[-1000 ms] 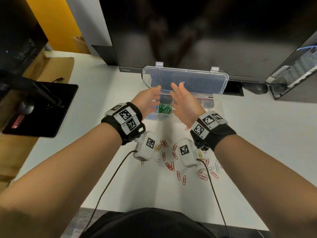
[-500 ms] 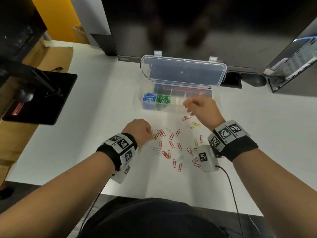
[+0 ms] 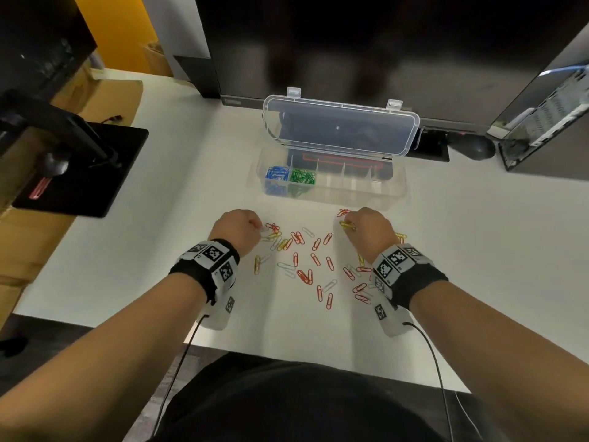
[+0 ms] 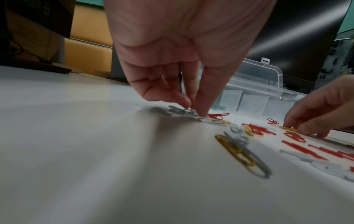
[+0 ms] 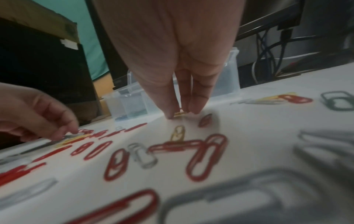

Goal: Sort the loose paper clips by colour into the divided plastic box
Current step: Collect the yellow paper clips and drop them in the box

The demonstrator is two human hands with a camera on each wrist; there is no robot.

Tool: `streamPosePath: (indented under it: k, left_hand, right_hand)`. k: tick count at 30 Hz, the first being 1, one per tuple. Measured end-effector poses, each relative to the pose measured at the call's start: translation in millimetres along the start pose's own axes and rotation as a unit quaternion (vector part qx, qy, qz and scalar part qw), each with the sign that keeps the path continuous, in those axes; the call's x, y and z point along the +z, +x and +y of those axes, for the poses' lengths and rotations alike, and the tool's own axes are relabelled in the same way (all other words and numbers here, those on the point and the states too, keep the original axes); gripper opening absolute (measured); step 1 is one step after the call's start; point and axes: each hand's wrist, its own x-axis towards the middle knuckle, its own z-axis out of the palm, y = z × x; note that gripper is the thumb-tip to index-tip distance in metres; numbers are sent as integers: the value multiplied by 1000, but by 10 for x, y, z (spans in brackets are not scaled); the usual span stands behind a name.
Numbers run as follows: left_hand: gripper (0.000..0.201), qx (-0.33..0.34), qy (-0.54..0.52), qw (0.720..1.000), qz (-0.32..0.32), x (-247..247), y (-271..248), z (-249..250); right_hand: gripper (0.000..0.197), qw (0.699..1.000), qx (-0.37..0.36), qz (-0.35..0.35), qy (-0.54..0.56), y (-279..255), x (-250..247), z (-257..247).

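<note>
The clear divided box [image 3: 393, 189] stands open at the back of the white table, its lid [image 3: 341, 130] tilted up. Blue clips [image 3: 276, 176] fill its leftmost compartment and green clips [image 3: 302, 177] the one beside it. Red, yellow and white loose clips [image 3: 314, 260] lie scattered in front of the box. My left hand [image 3: 260, 229] is at the pile's left end, fingertips pinching a white clip [image 4: 188, 111] on the table. My right hand [image 3: 348, 225] is at the pile's right end, thumb and fingers closed on a yellow clip [image 5: 181, 113].
A large dark monitor [image 3: 350, 43] stands right behind the box. A black monitor base [image 3: 83, 173] lies at the left, with a dark mouse [image 3: 478, 149] and a computer case [image 3: 548, 116] at the back right. The table's front edge [image 3: 287, 349] is close to my body.
Both hands have come back from over the box and dropped to the pile. The left has settled on a white clip, the right on a yellow one.
</note>
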Motion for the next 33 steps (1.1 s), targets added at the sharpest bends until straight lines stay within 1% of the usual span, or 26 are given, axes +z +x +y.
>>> streamPosePath:
  k: [2, 4, 8, 9, 12, 15, 17, 18, 19, 21, 23, 25, 28, 31, 32, 33]
  left_hand:
    - [19, 7, -4, 1000, -4, 25, -1, 12]
    - [18, 17, 12, 1000, -7, 61, -18, 52]
    - [20, 35, 47, 998, -8, 117, -15, 147]
    - [21, 39, 55, 998, -11, 121, 1, 170]
    - [25, 46, 78, 995, -43, 89, 49, 237]
    - [22, 47, 74, 994, -71, 28, 95, 236]
    - [13, 50, 42, 995, -72, -34, 109, 198]
    - [8, 51, 13, 996, -72, -78, 112, 170]
    - [7, 51, -22, 996, -74, -127, 111, 135]
    - [17, 43, -119, 988, -92, -227, 77, 61]
    - [19, 21, -248, 961, -120, -303, -13, -9]
    - [22, -11, -324, 934, -150, -350, -120, -69]
    - [26, -63, -348, 919, -176, -367, -240, -160]
    - [26, -136, -387, 894, -178, -310, -317, -214]
    - [28, -152, -388, 892, -172, -273, -337, -209]
    - [30, -149, -357, 907, -164, -228, -349, -199]
  right_hand:
    - [31, 1000, -13, -9, -10, 9, 19, -53]
    - [28, 1000, -11, -15, -11, 26, 25, -97]
    - [24, 998, 32, -54, 26, 74, -1, -189]
    - [21, 997, 41, -61, 38, 81, -7, -200]
    - [6, 995, 55, -53, 71, 73, -15, -191]
    - [6, 993, 59, -50, 93, 31, -7, -156]
    - [8, 992, 61, -58, 98, -3, -12, -142]
    - [15, 991, 62, -65, 101, -18, -13, -138]
    - [22, 990, 64, -72, 106, -32, -17, -138]
    - [30, 990, 58, -72, 106, -63, -25, -148]
    - [30, 995, 36, -59, 78, -81, -25, -177]
    - [27, 997, 21, -48, 49, -74, -8, -224]
    - [25, 998, 31, -49, -8, -23, 30, -320]
    - [29, 996, 45, -65, -30, -1, 59, -409]
    - [30, 996, 46, -70, -29, 3, 68, -424]
    - [31, 996, 49, -72, -24, 4, 72, -436]
